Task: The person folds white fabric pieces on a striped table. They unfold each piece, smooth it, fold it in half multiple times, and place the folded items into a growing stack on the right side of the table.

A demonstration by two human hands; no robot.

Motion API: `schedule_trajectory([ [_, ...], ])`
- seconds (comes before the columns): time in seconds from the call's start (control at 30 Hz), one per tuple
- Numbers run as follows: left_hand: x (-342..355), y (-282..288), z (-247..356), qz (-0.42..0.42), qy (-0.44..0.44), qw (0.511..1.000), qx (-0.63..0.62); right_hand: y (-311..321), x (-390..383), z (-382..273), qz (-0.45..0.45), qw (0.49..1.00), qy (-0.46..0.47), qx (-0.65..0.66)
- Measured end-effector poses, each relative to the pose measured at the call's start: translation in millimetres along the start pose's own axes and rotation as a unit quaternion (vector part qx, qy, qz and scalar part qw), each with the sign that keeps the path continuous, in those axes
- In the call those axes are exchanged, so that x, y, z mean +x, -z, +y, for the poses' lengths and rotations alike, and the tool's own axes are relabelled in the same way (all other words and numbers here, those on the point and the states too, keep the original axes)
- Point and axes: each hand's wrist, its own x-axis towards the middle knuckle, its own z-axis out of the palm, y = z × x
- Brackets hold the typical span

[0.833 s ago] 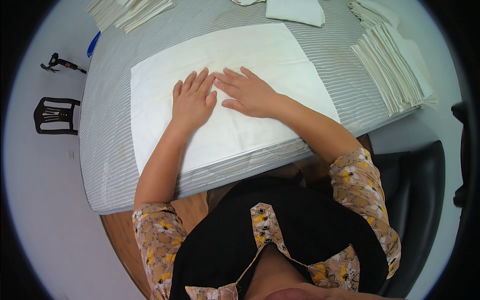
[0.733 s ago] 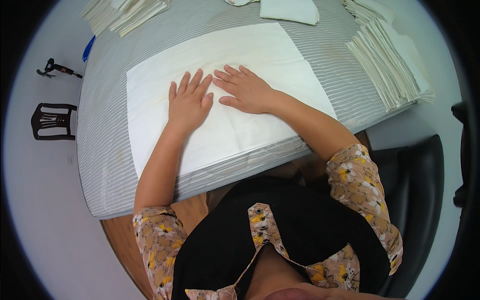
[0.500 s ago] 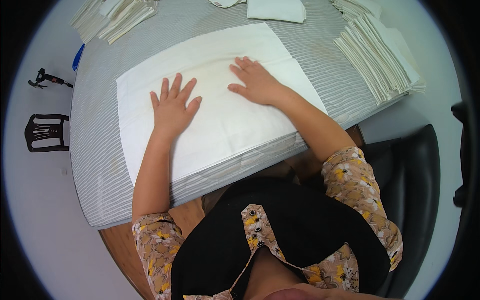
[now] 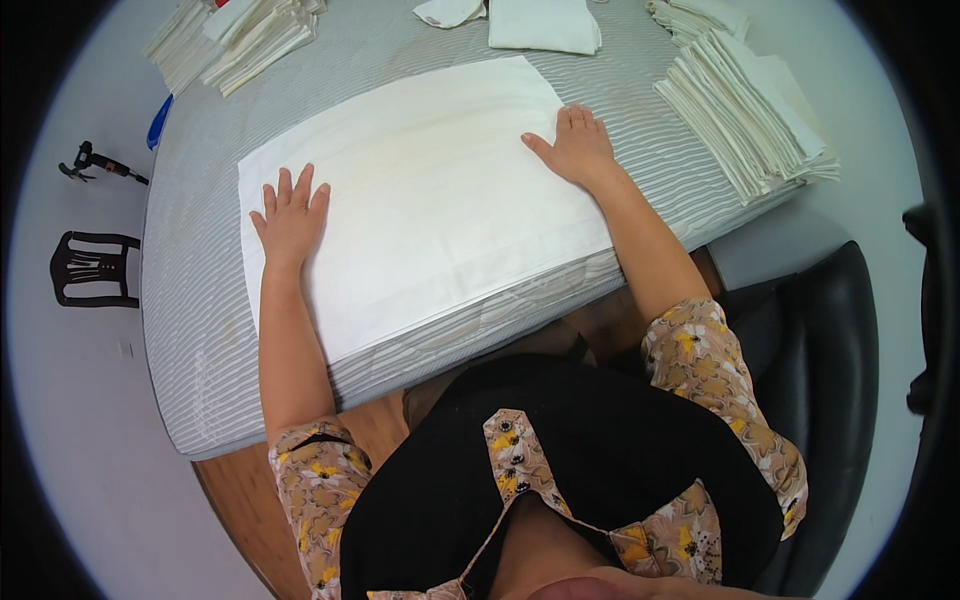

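Observation:
A large white cloth [image 4: 430, 210] lies spread flat along the near edge of the table, its surface nearly smooth. On its left part rests my left hand [image 4: 291, 220], palm down with the fingers spread. My right hand [image 4: 577, 147] lies flat at the cloth's right edge, thumb out toward the middle and the other fingers stretched forward. Neither hand grips anything. What is under the palms is hidden.
The table wears a grey striped cover [image 4: 190, 330]. A tall stack of folded white cloths [image 4: 745, 120] stands at its right edge, another pile of cloths [image 4: 255, 40] at the far left. A folded white cloth [image 4: 545, 25] lies at the back. A black chair [image 4: 820, 340] is on the right.
My hands have moved apart, the left one toward the left edge of the cloth, the right one out to its right edge. The slight creases in the cloth look flatter.

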Motion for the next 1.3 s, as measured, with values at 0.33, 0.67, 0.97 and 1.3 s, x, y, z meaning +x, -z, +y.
schedule_trajectory([
  [0.33,-3,-23,98,-0.014,-0.302,0.952,-0.041,-3,-6,-119,-0.002,0.932,0.346,0.109],
  [0.67,25,0,128,-0.092,-0.192,0.977,-0.007,-11,73,-72,0.02,0.962,0.252,0.099],
  [0.97,50,-12,117,-0.051,-0.172,0.984,0.005,-13,101,-24,0.042,0.987,0.149,0.049],
  [1.3,56,-25,106,0.008,-0.168,0.986,0.008,0,77,-112,0.049,0.939,0.32,0.118],
])
